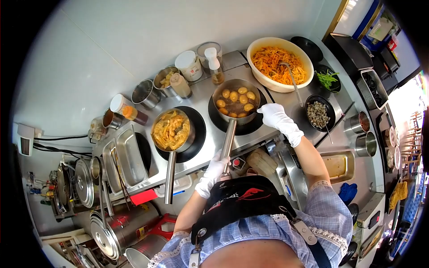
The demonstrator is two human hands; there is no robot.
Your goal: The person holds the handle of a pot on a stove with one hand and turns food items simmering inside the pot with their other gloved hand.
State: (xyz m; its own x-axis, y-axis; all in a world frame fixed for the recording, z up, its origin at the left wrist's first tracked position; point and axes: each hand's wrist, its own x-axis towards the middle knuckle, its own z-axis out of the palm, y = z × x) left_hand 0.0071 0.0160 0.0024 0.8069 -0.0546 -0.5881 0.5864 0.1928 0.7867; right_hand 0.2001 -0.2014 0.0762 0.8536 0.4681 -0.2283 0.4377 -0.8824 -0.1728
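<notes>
A saucepan (216,92) holds several brown eggs (242,98) in dark liquid, on a round black burner plate (247,128). My left hand (213,173), in a white glove, is wrapped around its long metal handle (230,136). At the pan's right rim is my right hand (278,119), also gloved, its fingertips pinched together at the edge. To the left, a second saucepan (192,139) holds yellowish pieces in sauce (170,130), its handle pointing toward me. Behind the egg pan stands a spray bottle (215,67).
A large cream bowl (254,71) of orange shreds with a ladle (292,80) stands at the back right. Beside it are black bowls of greens (328,79) and chopped pieces (317,114). Metal trays (135,172) lie left; a steel pot (145,94) and tubs line the wall.
</notes>
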